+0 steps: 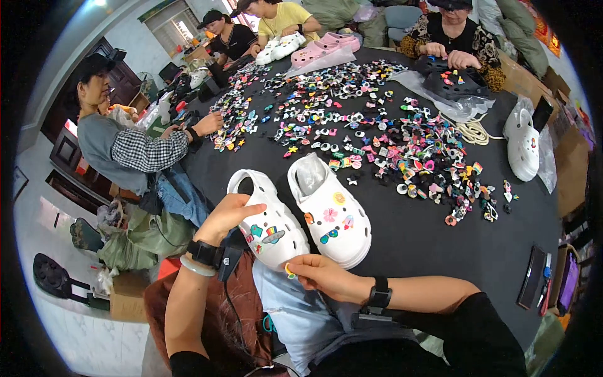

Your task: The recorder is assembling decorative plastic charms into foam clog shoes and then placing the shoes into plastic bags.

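Observation:
My left hand (225,215) grips a white clog (282,217) by its side, thumb on the upper. Several colourful shoe charms sit on that clog's toe part, among them a rainbow one (272,231). Close to its toe, my right hand (323,276) pinches a small yellow shoe charm (289,271), mostly covered by the fingers. Beside it on the table rests a second white clog (355,235), dressed with a pink flower (330,215), a yellow round charm (339,198) and blue sunglasses (328,235). Clear plastic fills its heel opening.
Many loose shoe charms (414,147) spread across the black table (414,251). Another white clog (522,151) lies at the right, near coiled cord (468,130). Co-workers sit opposite with pink clogs (323,50) and a black clog (449,78); one person (110,147) stands at the left.

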Demonstrator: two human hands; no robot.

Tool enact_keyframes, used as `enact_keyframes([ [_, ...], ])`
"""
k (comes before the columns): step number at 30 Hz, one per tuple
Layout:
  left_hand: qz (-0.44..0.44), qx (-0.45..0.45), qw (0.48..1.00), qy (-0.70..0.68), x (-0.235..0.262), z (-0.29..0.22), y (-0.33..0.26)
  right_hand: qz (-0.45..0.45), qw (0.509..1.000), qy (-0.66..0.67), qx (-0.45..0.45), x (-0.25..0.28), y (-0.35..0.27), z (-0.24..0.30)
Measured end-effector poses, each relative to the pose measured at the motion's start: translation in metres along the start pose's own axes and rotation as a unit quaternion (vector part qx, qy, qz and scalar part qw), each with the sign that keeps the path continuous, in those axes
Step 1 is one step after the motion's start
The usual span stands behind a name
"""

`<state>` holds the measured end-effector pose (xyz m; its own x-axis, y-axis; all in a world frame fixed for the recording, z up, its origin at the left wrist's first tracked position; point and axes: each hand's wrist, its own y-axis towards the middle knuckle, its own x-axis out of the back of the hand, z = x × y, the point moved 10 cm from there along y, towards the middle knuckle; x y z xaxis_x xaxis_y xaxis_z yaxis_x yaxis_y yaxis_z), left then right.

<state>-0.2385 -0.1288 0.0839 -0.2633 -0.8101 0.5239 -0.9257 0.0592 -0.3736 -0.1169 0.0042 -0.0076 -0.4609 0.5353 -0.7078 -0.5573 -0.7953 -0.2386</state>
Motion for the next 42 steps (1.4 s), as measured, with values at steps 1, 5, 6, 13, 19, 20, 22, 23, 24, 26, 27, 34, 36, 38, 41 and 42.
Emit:
enact_keyframes([
  [1,0.000,-0.006,1.000,0.010,0.003,0.004,0.002,0.005,1.000,-0.007,-0.002,-0.001,0.000,0.003],
  [5,0.007,-0.016,1.000,0.017,0.004,-0.003,0.000,0.071,0.996,0.005,-0.058,0.002,0.003,0.011],
  [6,0.010,-0.021,1.000,0.013,0.003,-0.005,-0.001,0.068,0.994,-0.002,-0.083,0.007,0.003,0.014],
  [13,0.072,0.021,0.995,-0.066,-0.030,-0.003,-0.028,0.169,0.982,0.055,-0.055,0.016,0.006,0.041],
  [19,0.125,0.033,0.987,-0.096,-0.061,-0.008,-0.053,-0.007,0.999,-0.035,0.020,0.023,0.002,0.059],
  [20,0.127,0.033,0.986,-0.099,-0.063,-0.014,-0.057,-0.010,0.999,-0.036,0.018,0.025,0.001,0.058],
  [22,0.120,0.057,0.985,-0.108,-0.065,-0.016,-0.061,-0.004,0.995,-0.097,0.038,0.028,0.001,0.060],
  [23,0.120,0.058,0.985,-0.111,-0.065,-0.011,-0.061,-0.005,0.995,-0.098,0.036,0.027,0.001,0.057],
  [24,0.126,0.045,0.983,-0.129,-0.066,-0.008,-0.060,-0.017,0.994,-0.093,0.052,0.028,0.002,0.058],
  [26,0.131,0.033,0.979,-0.150,-0.067,-0.005,-0.059,-0.031,0.994,-0.089,0.064,0.029,0.003,0.059],
  [27,0.138,0.040,0.981,-0.131,-0.068,-0.004,-0.060,-0.036,0.993,-0.091,0.062,0.028,0.002,0.059],
  [34,0.146,0.052,0.980,-0.129,-0.072,0.001,-0.069,-0.035,0.982,-0.171,0.067,0.018,-0.001,0.061],
  [36,0.147,0.050,0.979,-0.135,-0.072,0.006,-0.068,-0.042,0.977,-0.191,0.084,0.015,-0.001,0.065],
  [38,0.148,0.047,0.978,-0.141,-0.072,0.009,-0.067,-0.049,0.971,-0.211,0.101,0.013,0.001,0.065],
  [41,0.140,0.037,0.980,-0.135,-0.071,0.012,-0.063,-0.058,0.962,-0.210,0.164,0.012,0.003,0.071],
  [42,0.138,0.012,0.980,-0.146,-0.069,0.010,-0.062,-0.058,0.959,-0.227,0.162,0.010,0.003,0.071],
])
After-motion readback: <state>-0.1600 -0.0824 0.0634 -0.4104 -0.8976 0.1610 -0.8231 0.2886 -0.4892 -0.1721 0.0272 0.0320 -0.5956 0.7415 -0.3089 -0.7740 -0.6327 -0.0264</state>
